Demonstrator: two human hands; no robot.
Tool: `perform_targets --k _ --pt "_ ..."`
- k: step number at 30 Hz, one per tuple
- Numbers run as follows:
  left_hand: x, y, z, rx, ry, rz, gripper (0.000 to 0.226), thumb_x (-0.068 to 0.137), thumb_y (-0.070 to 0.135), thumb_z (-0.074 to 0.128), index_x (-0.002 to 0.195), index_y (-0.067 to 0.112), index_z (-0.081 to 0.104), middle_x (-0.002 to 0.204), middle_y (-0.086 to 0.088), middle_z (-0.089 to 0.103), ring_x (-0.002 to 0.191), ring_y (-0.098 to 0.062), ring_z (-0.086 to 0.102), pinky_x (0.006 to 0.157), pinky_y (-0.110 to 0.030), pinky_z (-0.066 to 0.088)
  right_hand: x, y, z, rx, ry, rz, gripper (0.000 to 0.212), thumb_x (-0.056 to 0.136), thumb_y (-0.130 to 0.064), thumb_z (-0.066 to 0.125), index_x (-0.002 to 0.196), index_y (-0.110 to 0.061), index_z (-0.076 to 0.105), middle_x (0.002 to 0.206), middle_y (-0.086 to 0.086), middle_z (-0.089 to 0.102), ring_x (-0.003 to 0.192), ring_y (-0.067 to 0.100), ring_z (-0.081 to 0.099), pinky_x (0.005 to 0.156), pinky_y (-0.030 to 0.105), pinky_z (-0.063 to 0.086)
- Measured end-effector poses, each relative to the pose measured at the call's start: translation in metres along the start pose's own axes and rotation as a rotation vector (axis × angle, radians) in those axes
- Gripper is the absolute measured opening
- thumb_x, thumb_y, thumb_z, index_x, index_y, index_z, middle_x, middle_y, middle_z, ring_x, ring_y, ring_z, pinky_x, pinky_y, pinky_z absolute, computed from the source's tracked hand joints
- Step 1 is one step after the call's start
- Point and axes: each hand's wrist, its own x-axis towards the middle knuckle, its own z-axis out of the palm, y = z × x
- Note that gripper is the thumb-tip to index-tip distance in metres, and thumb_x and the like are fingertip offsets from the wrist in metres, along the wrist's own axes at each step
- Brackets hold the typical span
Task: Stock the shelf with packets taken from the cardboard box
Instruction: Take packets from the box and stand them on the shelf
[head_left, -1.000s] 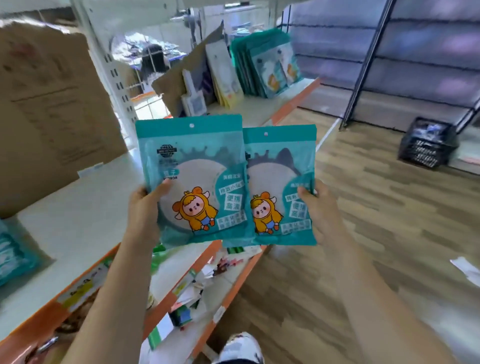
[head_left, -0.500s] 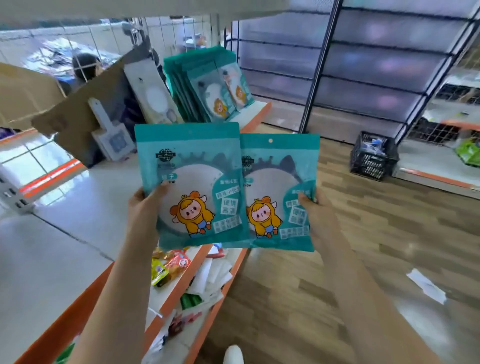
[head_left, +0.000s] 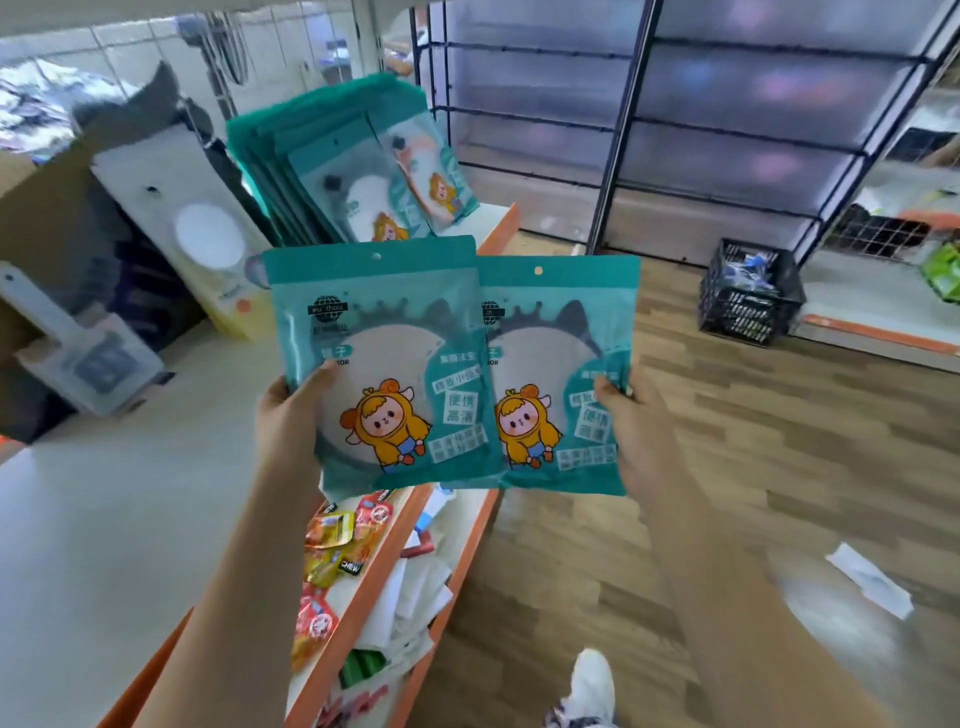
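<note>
Holding two teal packets upright over the shelf's (head_left: 130, 493) front edge, I have my left grip (head_left: 291, 415) pinching the left packet (head_left: 384, 332) and my right grip (head_left: 634, 431) pinching the right packet (head_left: 561, 353). Long axes run vertical, with hang holes up and printed faces toward me. Each shows a yellow-hooded cartoon child and a pale round window. The left packet overlaps the right.

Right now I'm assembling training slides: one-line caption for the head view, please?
Left hand grips the left packet, right hand the right packet, edges overlapping, before the stack on the shelf.
</note>
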Motion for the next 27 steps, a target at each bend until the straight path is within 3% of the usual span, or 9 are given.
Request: perform_targets --k 6,14,17,23,27 --pt "0.038 -0.012 0.072 -0.048 0.079 0.047 0.016 0.086 0.018 0.063 0.1 0.015 0.056 0.078 0.001 0.061 0.065 -0.014 0.059 0.06 -0.028 0.053 0.096 -0.015 -0.01 0.004 -0.073 -0.004 0.015 0.095 -0.011 0.052 0.092 -0.023 0.06 0.085 -0.002 0.069 0.08 0.022 0.066 0.08 0.045 0.054" --pt "0.079 -0.017 0.182 -0.121 0.189 0.064 0.014 0.085 0.015 0.065 0.087 0.02 0.052 0.08 0.0 0.062 0.066 -0.014 0.061 0.056 -0.026 0.054 0.23 -0.057 -0.031 -0.025 -0.202 -0.008 0.012 0.095 -0.012 0.052 0.097 -0.022 0.058 0.083 -0.002 0.068 0.074 0.02 0.066 0.069 0.038 0.054" --pt "0.092 -0.019 0.209 -0.142 0.214 0.076 0.013 0.086 0.014 0.064 0.087 0.018 0.052 0.079 0.001 0.062 0.065 -0.013 0.062 0.053 -0.024 0.055 0.267 -0.069 -0.031 -0.049 -0.26 -0.008 0.01 0.095 -0.014 0.052 0.097 -0.022 0.058 0.09 0.002 0.069 0.081 0.026 0.066 0.074 0.042 0.054" --pt "0.127 -0.017 0.236 -0.119 0.295 0.052 0.014 0.082 0.02 0.068 0.091 0.02 0.057 0.085 -0.001 0.064 0.08 -0.023 0.062 0.078 -0.039 0.054 0.33 -0.071 -0.017 -0.068 -0.313 0.04 0.011 0.095 -0.018 0.053 0.1 -0.026 0.059 0.091 0.003 0.069 0.081 0.027 0.067 0.078 0.047 0.055" --pt "0.152 -0.012 0.25 -0.132 0.324 0.079 0.01 0.083 0.018 0.068 0.087 0.019 0.059 0.079 0.0 0.064 0.07 -0.017 0.062 0.076 -0.037 0.053 0.363 -0.073 0.005 -0.085 -0.341 0.065 0.025 0.094 -0.02 0.054 0.119 -0.018 0.056 0.099 0.007 0.07 0.088 0.03 0.068 0.081 0.051 0.055"
